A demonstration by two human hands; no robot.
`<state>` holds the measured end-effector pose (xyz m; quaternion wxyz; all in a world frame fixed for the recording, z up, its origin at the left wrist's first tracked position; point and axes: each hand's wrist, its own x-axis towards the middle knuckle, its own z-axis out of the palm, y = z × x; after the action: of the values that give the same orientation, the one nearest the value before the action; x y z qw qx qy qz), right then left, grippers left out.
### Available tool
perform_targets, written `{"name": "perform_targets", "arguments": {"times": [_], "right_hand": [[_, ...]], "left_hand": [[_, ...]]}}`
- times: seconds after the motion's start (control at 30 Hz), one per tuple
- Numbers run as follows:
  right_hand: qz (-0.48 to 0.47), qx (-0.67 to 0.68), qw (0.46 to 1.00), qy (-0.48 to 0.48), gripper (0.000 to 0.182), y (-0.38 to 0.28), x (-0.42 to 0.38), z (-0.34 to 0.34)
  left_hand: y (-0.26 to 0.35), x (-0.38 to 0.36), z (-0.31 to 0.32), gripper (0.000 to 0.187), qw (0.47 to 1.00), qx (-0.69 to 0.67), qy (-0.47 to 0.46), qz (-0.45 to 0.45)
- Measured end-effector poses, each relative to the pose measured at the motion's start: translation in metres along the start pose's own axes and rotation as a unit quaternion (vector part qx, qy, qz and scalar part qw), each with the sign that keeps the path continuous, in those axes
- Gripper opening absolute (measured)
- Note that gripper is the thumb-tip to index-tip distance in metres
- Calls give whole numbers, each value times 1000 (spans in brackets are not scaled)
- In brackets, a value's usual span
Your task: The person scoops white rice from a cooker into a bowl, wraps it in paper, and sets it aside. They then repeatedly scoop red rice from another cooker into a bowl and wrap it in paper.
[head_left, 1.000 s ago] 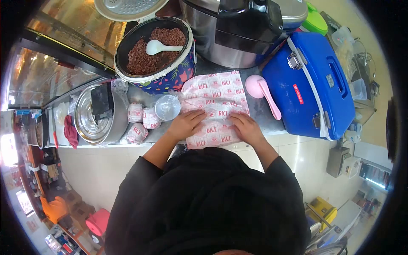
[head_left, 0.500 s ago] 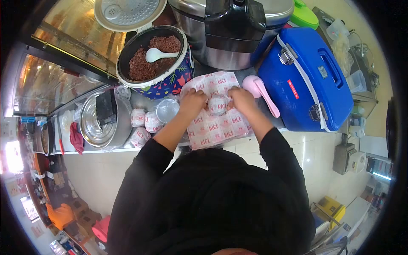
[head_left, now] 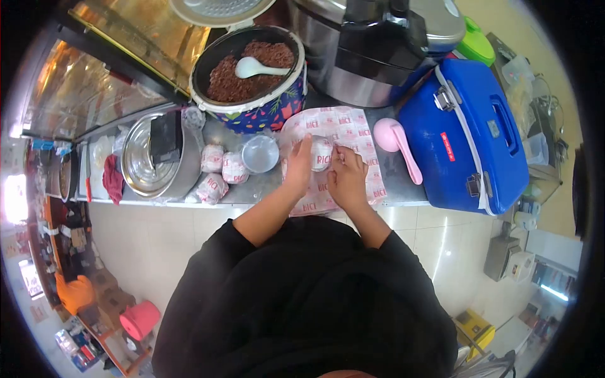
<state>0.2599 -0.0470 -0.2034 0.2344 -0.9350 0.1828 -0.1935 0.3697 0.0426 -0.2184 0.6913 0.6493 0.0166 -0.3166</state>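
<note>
A small paper-wrapped rice parcel point(head_left: 321, 155), white with red "RICE" lettering, sits on the printed wrapping paper point(head_left: 353, 123) at the counter's front. Along the parcel's left side my left hand point(head_left: 300, 165) is pressed, its fingers close together and gripping that side. My right hand point(head_left: 348, 178) pinches at the parcel's right side, thumb and forefinger together on the paper and the other fingers curled. Some of the parcel is hidden by my hands. To the left stands a clear round plastic container point(head_left: 260, 155).
Several wrapped parcels point(head_left: 235, 168) lie left of the container. Behind is a flowered pot point(head_left: 268, 112) of dark red rice with a white spoon point(head_left: 258, 67). A steel cooker point(head_left: 359, 82), pink scoop point(head_left: 402, 145), blue cooler box point(head_left: 422, 126) and steel pot point(head_left: 183, 151) stand around.
My hands have shifted from gripping both sides with the paper to the left hand lying along the parcel and the right pinching its right side. The camera view has shifted slightly.
</note>
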Motion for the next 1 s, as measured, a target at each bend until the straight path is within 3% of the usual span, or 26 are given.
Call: {"name": "perform_targets", "arguments": {"times": [0.07, 0.17, 0.23, 0.3, 0.4, 0.5, 0.6, 0.67, 0.7, 0.8, 0.9, 1.0], "right_hand": [[9, -5, 999, -31, 56, -21, 0, 0], [14, 188, 981, -47, 67, -21, -10, 27], [88, 375, 914, -129, 70, -31, -9, 25], [159, 549, 798, -192, 71, -41, -13, 27], [206, 628, 705, -257, 72, -59, -17, 22], [178, 487, 742, -425, 58, -53, 7, 36], [119, 236, 925, -273, 38, -66, 52, 50], [86, 115, 969, -199, 33, -70, 74, 77], [70, 53, 983, -161, 31, -71, 79, 89], [119, 17, 960, -251, 32, -65, 89, 106], [83, 64, 969, -224, 26, -47, 84, 100], [88, 86, 966, -228, 24, -32, 83, 72]], "left_hand": [[27, -13, -5, 49, 999, -17, -10, -43], [29, -25, -20, 50, 990, -119, 12, -72], [30, -34, -36, 50, 980, -174, 2, -96], [27, -41, -55, 49, 993, -96, 14, -71], [25, -57, -89, 48, 995, -53, 4, -83], [23, -71, -130, 48, 999, 27, -6, -45], [4, -67, -170, 49, 977, 206, 14, 59], [14, -69, -182, 51, 912, 397, 39, 96], [16, -69, -183, 52, 888, 445, 34, 108], [6, -65, -181, 49, 808, 550, 80, 195], [9, -63, -182, 47, 693, 630, 139, 322], [7, -66, -191, 48, 652, 643, 15, 400]]}}
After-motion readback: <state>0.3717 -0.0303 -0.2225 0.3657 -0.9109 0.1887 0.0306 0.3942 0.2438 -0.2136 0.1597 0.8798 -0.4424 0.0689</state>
